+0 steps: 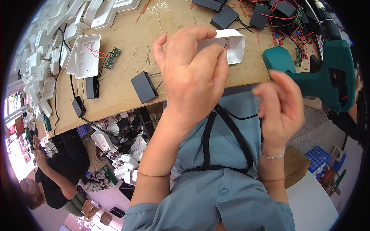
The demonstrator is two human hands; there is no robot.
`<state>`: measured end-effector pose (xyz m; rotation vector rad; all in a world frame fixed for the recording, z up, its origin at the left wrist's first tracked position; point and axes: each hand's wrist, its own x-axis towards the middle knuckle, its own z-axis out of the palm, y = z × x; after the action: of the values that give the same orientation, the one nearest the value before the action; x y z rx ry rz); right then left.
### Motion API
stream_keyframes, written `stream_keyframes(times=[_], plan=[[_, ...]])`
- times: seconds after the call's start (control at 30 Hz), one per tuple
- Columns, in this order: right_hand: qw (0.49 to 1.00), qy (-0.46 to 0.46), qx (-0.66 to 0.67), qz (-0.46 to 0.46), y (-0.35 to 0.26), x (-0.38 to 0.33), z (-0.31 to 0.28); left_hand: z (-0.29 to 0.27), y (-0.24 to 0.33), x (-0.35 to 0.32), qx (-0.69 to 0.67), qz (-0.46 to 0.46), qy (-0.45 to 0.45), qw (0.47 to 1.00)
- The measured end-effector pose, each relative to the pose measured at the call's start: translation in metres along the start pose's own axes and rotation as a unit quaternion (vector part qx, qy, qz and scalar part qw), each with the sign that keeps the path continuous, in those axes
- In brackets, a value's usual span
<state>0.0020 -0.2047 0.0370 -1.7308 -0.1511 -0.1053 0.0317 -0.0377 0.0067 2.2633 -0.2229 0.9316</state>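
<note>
Over the front edge of the bench, my left hand (192,69) is closed on a white plastic housing (235,42), an open box shape with rounded corners. Its fingertips grip the near wall, while a short red wire (228,48) shows beside the thumb inside the box. Part of the housing is hidden behind this hand. My right hand (283,107) hovers in the air to the right, slightly blurred, its fingers loosely bent and apart with nothing seen between them. Close by it lies a green cordless drill (335,77). A black box (143,87) with a cable lies left of my left wrist.
White housings (88,56) sit at left beside a green circuit board (112,58), with a large heap of white cases (38,57) beyond. Black boxes (224,18), red wires and boards crowd the back right. A co-worker (54,173) sits at lower left.
</note>
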Motion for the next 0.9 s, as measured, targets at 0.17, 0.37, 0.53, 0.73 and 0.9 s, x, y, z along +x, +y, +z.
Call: stream_keyframes(times=[0.17,0.37,0.53,0.73,0.9], plan=[[0.988,0.085,-0.086,-0.099,0.009,-0.032,-0.048,0.004,0.001,0.004,0.044,-0.001,-0.006,0.999],[0.954,0.157,-0.221,-0.132,0.022,-0.026,-0.058,0.005,0.002,0.007,0.025,-0.014,-0.011,1.000],[0.971,0.146,-0.136,-0.135,0.033,-0.003,-0.053,0.011,0.002,0.008,0.028,-0.016,-0.011,0.999],[0.978,0.085,-0.056,-0.181,0.029,0.047,-0.053,0.013,0.003,0.010,0.047,-0.002,0.010,0.999],[0.972,0.058,-0.071,-0.218,0.022,0.051,-0.059,0.015,0.002,0.011,0.041,-0.005,0.003,0.999]])
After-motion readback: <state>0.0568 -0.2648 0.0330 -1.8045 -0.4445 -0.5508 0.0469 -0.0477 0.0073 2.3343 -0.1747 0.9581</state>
